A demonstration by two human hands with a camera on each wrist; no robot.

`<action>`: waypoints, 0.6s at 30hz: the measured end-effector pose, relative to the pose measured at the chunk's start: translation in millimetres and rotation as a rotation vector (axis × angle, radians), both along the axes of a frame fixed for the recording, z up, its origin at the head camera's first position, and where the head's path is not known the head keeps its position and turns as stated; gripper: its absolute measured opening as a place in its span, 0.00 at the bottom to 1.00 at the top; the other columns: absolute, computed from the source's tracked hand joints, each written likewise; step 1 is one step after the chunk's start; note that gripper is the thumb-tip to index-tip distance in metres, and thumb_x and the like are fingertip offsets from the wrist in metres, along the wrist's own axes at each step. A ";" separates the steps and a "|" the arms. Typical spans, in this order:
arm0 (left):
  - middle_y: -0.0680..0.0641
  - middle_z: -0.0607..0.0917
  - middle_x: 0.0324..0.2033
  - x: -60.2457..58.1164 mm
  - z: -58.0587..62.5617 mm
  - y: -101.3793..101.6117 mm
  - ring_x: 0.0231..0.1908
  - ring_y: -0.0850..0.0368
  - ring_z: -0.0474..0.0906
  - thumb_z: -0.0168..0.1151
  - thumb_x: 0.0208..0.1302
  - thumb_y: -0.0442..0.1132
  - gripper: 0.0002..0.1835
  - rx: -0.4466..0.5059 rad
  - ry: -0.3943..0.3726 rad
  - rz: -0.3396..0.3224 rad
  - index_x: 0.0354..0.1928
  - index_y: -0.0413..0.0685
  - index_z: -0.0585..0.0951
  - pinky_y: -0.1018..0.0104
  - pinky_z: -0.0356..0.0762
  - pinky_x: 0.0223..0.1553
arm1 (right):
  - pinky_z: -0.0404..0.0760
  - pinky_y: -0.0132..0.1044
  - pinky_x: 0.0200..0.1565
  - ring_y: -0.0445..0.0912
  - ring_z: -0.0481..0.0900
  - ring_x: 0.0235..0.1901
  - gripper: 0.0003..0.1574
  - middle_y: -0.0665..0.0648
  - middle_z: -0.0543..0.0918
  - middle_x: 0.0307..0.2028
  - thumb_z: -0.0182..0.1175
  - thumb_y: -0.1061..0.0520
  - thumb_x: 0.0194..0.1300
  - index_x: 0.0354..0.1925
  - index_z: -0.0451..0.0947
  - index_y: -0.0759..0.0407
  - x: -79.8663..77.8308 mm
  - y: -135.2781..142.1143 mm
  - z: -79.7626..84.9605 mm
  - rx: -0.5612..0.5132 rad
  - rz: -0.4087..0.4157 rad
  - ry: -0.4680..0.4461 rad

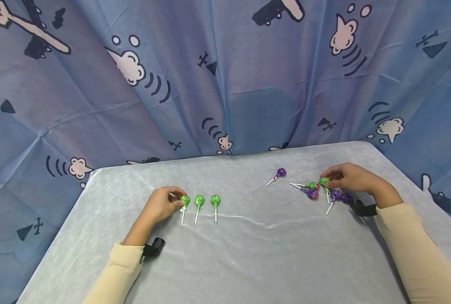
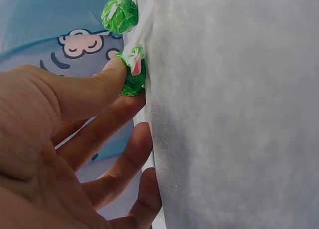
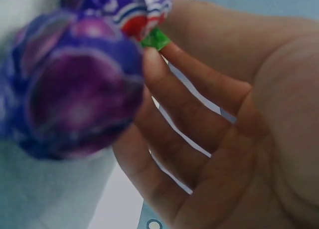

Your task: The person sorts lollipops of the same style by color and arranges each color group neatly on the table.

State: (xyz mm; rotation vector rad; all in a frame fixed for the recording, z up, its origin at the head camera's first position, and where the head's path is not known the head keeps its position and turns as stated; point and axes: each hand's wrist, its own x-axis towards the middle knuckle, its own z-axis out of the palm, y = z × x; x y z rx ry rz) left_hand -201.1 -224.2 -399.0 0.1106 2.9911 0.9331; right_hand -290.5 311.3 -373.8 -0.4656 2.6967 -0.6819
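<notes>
My left hand [image 1: 162, 204] pinches the green-wrapped head of a lollipop [image 1: 185, 199] between thumb and forefinger, its white stick pointing toward me. To its right, a second green lollipop [image 1: 199, 199] and a third green lollipop [image 1: 215, 200] lie in a row with it. On the right side, my right hand [image 1: 349, 177] has its thumb and fingers about the head of another green lollipop [image 1: 324, 181]. Just below that hand lies a purple lollipop [image 1: 335, 194]. In the right wrist view a blurred purple lollipop [image 3: 79, 99] hides much of the fingertips and the pinched green wrapper [image 3: 155, 38].
A green-and-red lollipop [image 1: 313, 185] and a purple-and-red lollipop [image 1: 312, 194] lie with sticks crossing, left of the right hand. Farther left is a lone purple lollipop [image 1: 281, 172]. The pale cloth-covered table [image 1: 256, 253] ends at a blue patterned curtain [image 1: 248, 109].
</notes>
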 end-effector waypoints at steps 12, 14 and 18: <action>0.48 0.89 0.40 -1.1 1.5 2.0 0.38 0.56 0.82 0.70 0.61 0.37 0.10 0.003 0.002 0.001 0.45 0.53 0.87 0.61 0.76 0.38 | 0.80 0.57 0.49 0.60 0.81 0.50 0.24 0.68 0.84 0.51 0.64 0.52 0.67 0.55 0.80 0.67 4.2 0.3 9.3 -0.009 0.000 0.085; 0.49 0.89 0.40 -0.6 1.3 1.7 0.38 0.56 0.82 0.70 0.61 0.37 0.10 0.001 0.002 0.001 0.44 0.53 0.87 0.61 0.77 0.38 | 0.80 0.56 0.49 0.59 0.81 0.50 0.25 0.67 0.84 0.50 0.64 0.51 0.67 0.55 0.80 0.67 5.0 -0.4 12.2 -0.017 0.000 0.088; 0.49 0.89 0.40 -0.3 1.6 1.5 0.38 0.56 0.82 0.71 0.61 0.38 0.10 0.000 0.006 0.005 0.44 0.54 0.87 0.60 0.77 0.39 | 0.80 0.57 0.49 0.60 0.81 0.50 0.27 0.67 0.84 0.51 0.64 0.50 0.67 0.57 0.79 0.67 6.6 -1.7 18.0 -0.001 -0.012 0.103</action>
